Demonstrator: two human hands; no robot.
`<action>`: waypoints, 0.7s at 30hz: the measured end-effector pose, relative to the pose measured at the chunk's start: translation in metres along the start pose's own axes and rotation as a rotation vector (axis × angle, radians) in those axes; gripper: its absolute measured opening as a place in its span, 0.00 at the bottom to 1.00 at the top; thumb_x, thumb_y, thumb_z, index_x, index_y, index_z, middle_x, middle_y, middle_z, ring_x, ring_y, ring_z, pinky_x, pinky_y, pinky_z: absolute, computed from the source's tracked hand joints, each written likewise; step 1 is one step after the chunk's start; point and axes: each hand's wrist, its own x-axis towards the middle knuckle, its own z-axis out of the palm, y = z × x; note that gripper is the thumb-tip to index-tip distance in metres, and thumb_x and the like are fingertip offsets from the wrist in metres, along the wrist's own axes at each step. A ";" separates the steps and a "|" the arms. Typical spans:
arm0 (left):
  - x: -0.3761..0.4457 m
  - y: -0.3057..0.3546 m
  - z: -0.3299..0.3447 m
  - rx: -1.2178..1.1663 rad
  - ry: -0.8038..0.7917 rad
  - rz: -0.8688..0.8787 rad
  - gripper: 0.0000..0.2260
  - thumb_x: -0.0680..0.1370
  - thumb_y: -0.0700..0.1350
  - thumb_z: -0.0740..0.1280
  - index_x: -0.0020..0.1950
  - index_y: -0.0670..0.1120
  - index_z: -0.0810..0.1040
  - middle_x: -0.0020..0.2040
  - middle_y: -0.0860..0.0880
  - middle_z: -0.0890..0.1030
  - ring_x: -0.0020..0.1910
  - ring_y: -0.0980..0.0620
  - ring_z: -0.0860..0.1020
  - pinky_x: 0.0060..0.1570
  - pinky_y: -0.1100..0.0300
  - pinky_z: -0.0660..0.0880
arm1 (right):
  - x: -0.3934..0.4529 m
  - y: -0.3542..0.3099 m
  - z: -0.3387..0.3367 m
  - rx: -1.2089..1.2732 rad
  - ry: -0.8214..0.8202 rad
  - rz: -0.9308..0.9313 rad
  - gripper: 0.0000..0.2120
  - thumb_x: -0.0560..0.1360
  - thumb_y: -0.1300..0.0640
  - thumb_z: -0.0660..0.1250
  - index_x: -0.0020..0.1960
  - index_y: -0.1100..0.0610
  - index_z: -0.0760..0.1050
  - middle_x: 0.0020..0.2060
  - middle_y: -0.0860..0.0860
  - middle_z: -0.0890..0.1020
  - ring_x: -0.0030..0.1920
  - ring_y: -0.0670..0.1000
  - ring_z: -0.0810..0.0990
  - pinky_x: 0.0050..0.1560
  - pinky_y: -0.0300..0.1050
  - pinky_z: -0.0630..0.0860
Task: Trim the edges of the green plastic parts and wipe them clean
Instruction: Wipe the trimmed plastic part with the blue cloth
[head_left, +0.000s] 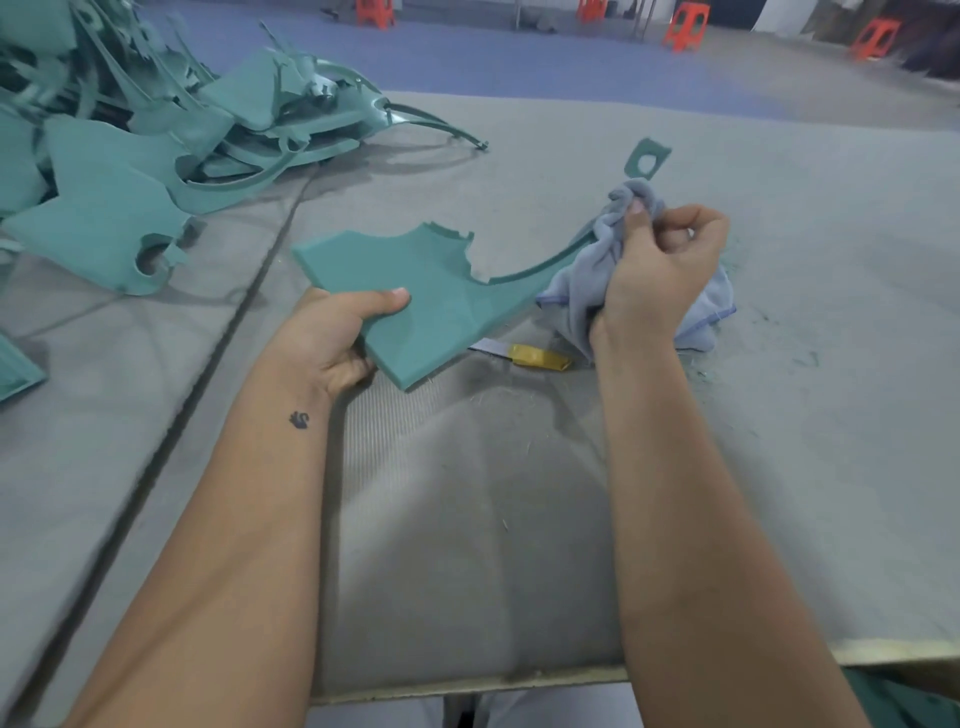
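My left hand (343, 338) grips the near edge of a green plastic part (415, 280), thumb on top, holding it just above the grey table. The part's thin curved arm runs right and up to a tab with a round hole (647, 158). My right hand (660, 270) holds a bunched pale blue cloth (587, 280) wrapped around that thin arm. A yellow-handled knife (535, 357) lies on the table under the part, between my hands.
A big heap of green plastic parts (130, 140) fills the table's far left. Another green piece (15, 369) pokes in at the left edge. The grey padded table (467, 493) has green shavings near the cloth. Orange stools (685, 26) stand on the floor beyond.
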 end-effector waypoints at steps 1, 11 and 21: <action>0.000 0.000 -0.001 0.016 -0.006 0.000 0.11 0.76 0.28 0.64 0.48 0.42 0.79 0.38 0.48 0.86 0.37 0.51 0.85 0.32 0.57 0.81 | 0.003 -0.002 -0.002 0.009 0.019 -0.015 0.14 0.75 0.70 0.66 0.41 0.57 0.64 0.30 0.49 0.72 0.29 0.41 0.74 0.37 0.34 0.74; 0.004 0.000 -0.004 0.051 -0.013 0.016 0.12 0.75 0.27 0.64 0.48 0.43 0.79 0.40 0.48 0.86 0.39 0.50 0.85 0.33 0.57 0.81 | 0.010 -0.005 -0.008 0.055 -0.080 0.023 0.09 0.76 0.67 0.64 0.53 0.59 0.68 0.41 0.51 0.81 0.45 0.48 0.80 0.53 0.42 0.77; 0.005 -0.001 -0.005 0.103 -0.002 0.064 0.13 0.74 0.27 0.65 0.49 0.43 0.80 0.40 0.50 0.86 0.39 0.52 0.85 0.34 0.58 0.81 | 0.008 -0.002 -0.007 -0.234 -0.079 -0.039 0.10 0.77 0.65 0.64 0.40 0.53 0.72 0.32 0.49 0.72 0.36 0.46 0.70 0.41 0.37 0.70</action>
